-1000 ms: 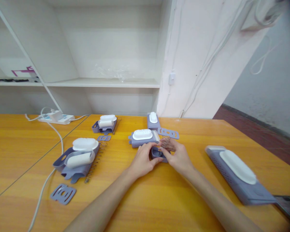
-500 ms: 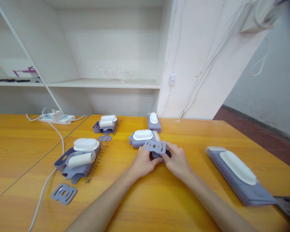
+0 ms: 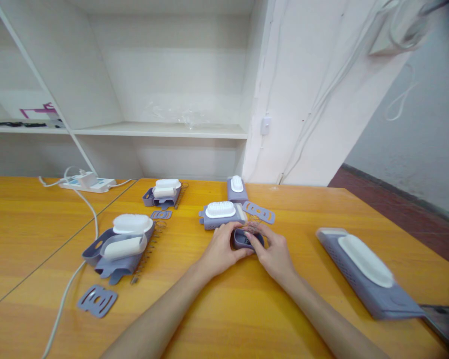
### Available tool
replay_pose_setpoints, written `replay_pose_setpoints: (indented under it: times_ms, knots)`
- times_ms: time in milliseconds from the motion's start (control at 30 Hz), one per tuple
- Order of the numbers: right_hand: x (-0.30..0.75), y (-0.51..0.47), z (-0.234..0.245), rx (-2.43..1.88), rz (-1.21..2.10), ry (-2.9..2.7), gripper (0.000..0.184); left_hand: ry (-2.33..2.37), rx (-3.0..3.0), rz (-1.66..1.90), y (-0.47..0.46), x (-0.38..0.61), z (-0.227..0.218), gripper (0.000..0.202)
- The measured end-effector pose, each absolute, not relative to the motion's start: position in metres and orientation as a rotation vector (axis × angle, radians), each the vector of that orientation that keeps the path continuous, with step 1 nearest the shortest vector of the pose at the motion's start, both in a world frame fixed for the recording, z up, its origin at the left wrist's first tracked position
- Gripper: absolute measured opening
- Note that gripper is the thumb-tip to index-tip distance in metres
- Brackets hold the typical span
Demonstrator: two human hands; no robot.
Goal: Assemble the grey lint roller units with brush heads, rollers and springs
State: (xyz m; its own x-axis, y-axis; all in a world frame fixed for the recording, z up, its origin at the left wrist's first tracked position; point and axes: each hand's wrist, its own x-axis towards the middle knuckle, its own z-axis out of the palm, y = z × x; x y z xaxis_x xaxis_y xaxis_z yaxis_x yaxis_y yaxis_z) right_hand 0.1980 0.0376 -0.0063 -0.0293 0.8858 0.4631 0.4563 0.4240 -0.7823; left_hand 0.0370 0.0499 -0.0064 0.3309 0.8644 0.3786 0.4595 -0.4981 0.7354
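**Both hands closed on a small lilac-grey part**

The fingers (image 3: 230, 232) of the left hand (image 3: 221, 249) curl round the left end of a small lilac-grey part (image 3: 244, 241). The right hand (image 3: 275, 253) closes on its right end, so the part sits gripped between the two sets of fingertips, low on the wooden table (image 3: 247, 309). A thin wire coil (image 3: 255, 228) shows just above the part at the right fingertips; it is too blurred to tell whether the fingers hold it.

Just beyond the fingertips lies a lilac tray with a white brush (image 3: 220, 214). A slotted plate (image 3: 259, 212) lies beside the tray, beyond the right fingertips. Farther out from them stands a second brush unit (image 3: 236, 187).

Well to the left of the left fingers sits an opened unit (image 3: 121, 243) with a white cap and roller and a long spring (image 3: 146, 249) along its near side. Another slotted plate (image 3: 97, 300) lies nearer the person than that unit. Beyond the opened unit, a further opened unit (image 3: 163, 192) sits by a small plate (image 3: 160, 215). A white cable (image 3: 73, 271) runs up to a power strip (image 3: 87, 182) at the far left.

Well to the right of the right fingers lies a long closed unit (image 3: 362, 271).
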Motion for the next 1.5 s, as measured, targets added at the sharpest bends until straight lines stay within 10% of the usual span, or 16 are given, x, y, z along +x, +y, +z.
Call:
replay_pose_setpoints:
  times_ms: [833,1367,1500]
  knots:
    - [0.211,0.056,-0.026,-1.395,0.181,-2.105,0.066,1.555,1.751,1.699,0.057,0.031,-0.003,0.037]
    - [0.205,0.049,-0.017,-1.374,0.048,-2.042,0.036,1.238,1.419,1.629,0.061,0.031,-0.003,0.033]
    - [0.205,0.051,-0.018,-1.5,-0.033,-1.877,0.064,1.049,1.369,1.478,0.057,0.034,-0.002,0.036]
